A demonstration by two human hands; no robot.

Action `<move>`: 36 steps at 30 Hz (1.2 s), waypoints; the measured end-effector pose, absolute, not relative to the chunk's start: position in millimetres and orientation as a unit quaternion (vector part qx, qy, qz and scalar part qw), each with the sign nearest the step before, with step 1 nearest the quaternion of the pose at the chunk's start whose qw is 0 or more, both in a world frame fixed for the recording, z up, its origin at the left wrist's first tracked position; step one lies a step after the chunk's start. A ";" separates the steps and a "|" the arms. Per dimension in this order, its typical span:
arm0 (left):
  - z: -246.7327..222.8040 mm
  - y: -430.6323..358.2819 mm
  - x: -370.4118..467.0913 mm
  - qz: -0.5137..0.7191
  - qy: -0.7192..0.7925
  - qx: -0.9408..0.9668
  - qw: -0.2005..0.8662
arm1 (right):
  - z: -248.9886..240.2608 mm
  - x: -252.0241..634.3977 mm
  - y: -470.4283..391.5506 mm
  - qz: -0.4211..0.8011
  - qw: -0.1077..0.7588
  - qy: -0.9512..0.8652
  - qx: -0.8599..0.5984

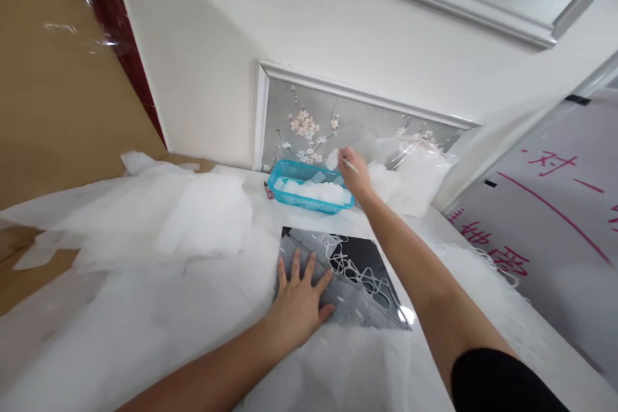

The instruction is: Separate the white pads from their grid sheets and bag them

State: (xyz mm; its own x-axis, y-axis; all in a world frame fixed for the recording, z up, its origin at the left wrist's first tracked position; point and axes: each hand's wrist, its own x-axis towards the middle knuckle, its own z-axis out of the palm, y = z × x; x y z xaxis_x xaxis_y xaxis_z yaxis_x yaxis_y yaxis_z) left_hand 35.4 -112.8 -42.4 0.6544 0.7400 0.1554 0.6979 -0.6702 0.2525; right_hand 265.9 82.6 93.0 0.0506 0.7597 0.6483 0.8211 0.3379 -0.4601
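My left hand (300, 306) lies flat with fingers spread on a grey felt-like sheet (358, 317). Under that sheet is a dark glossy board (369, 257), and loose white cord (355, 275) coils over both. Farther away, my right hand (355, 174) is closed around a slim pale stick (348, 164), whose exact kind I cannot tell. A small white piece (332, 158) shows at its fingertips, above the right end of a turquoise plastic basket (309, 205). White pieces (316, 191) fill the basket's bottom.
Thin white sheets (193, 212) pile up on the left beside cardboard (58, 90). A clear bag of white material (410, 174) stands behind my right hand. More white cord (492, 264) lies at right, near a whiteboard (555, 206). A wall with framed floral panels (309, 129) closes the back.
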 end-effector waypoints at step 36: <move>-15.2 -111.1 34.4 0.092 0.429 0.899 -0.006 | -1.8 232.0 -105.8 0.271 0.365 -0.735 -0.503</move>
State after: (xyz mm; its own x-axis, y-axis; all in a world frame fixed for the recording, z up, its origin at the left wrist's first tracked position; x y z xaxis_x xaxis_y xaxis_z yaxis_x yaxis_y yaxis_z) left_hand 34.4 -111.1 -15.2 0.6150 0.7701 0.1693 0.7722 -0.6317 0.0683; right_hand 232.0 -105.8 -1.8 -0.2275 0.9374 0.2637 0.5421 0.3468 -0.7654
